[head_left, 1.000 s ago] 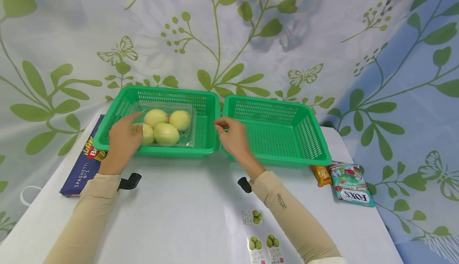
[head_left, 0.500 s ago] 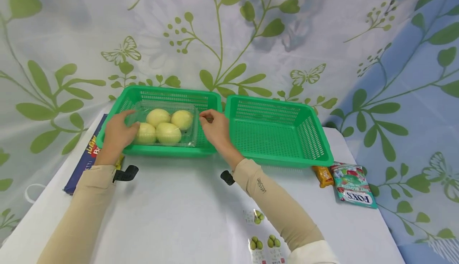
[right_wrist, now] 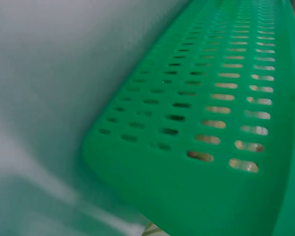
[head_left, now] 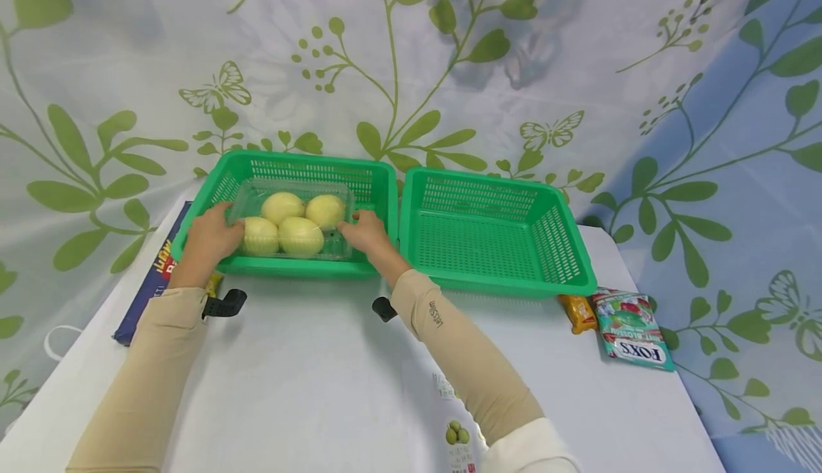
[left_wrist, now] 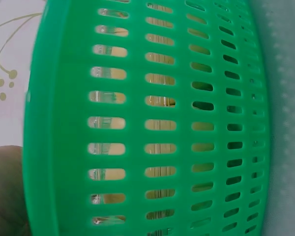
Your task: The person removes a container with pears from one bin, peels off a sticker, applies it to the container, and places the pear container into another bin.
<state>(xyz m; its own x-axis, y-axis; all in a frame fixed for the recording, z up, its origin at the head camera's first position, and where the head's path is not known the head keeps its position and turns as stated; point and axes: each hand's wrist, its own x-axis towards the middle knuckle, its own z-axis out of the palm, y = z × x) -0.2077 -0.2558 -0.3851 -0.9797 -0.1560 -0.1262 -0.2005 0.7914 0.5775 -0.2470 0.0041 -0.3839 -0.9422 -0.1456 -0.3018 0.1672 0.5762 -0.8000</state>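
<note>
At three o'clock on the clear plastic container (head_left: 332, 246), the right hand (head_left: 369, 236) is what has changed on my feed. A second ago it hung where the left basket (head_left: 295, 267) meets the right basket (head_left: 501, 287); since then it has swung inward and come down, and its thumb and fingertips now reach the container's near-side right end. The left hand (head_left: 212, 236) has shifted only slightly and stays at nine o'clock, thumb over the container's edge. I see the fingers of both part bent, with thumbs apart from them. Each wrist view gives me mostly green basket wall, so I cannot tell whether either hand has a firm hold.

The container shows no clear movement: it sits inside the left basket, with four pale yellow fruits (head_left: 301, 237) in it, bunched toward its nine o'clock side. For the work in hand, I judge that having hands at opposite ends makes the container easier to steady. With the fruit gathered that way, I would expect the left end to be heavier.
</note>
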